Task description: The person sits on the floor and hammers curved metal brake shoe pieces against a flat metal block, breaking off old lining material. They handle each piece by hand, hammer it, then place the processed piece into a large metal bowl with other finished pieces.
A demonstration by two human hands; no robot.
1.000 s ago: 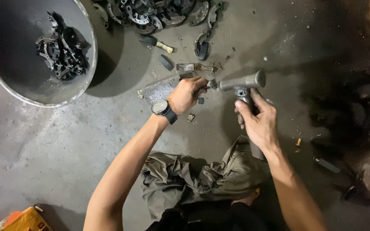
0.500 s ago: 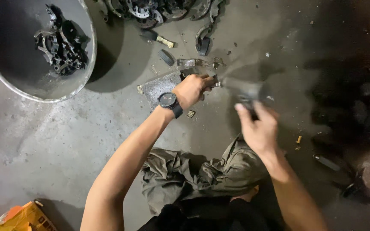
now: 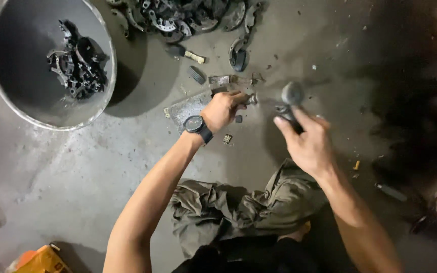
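Steel, heavy and stiff: the grey metal-headed hammer (image 3: 292,96) is clenched by its handle in the right hand (image 3: 307,144). Left of the hammer, the left hand (image 3: 223,108) pinches a small dark metal part (image 3: 249,98), hard and likely slippery, on the concrete floor (image 3: 77,167)

Bare floor (image 3: 67,172) lies open to the left of the left hand (image 3: 223,108), between it and the near edge. Far left, the metal tub (image 3: 108,76) blocks the way. A scrap pile (image 3: 178,17) crowds the far edge. Small bits lie just beyond the hands. The hammer (image 3: 292,96) stands between the hands. On the right, dark clutter (image 3: 421,131) closes the floor.
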